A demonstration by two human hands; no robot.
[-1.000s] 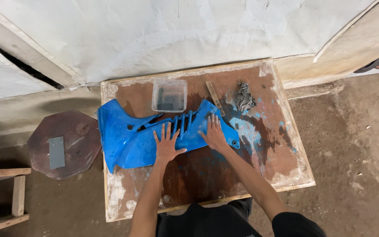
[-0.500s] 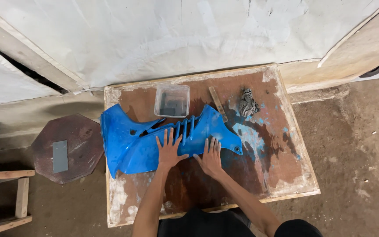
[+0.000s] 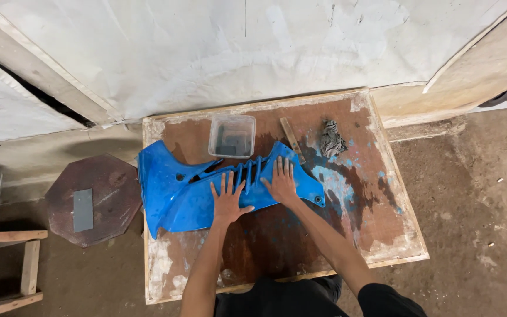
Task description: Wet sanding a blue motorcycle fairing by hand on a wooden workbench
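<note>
We press our left hand (image 3: 228, 199) and right hand (image 3: 281, 181) flat, fingers spread and gripping nothing, steadying the blue plastic panel (image 3: 177, 191) on the board (image 3: 277, 246).

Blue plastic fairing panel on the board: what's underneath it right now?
The blue plastic fairing panel lies on the paint-stained wooden board, with both hands, left and right, flat on top. Board shows through its slots; whatever else lies beneath is covered.

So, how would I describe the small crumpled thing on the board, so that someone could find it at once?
Find the paint-stained wooden board on the floor before the white wall. Go to its far right corner, past the blue plastic panel under both hands. There lies a crumpled grey rag, right of a short wooden stick; it is the only soft, wrinkled thing there.
</note>
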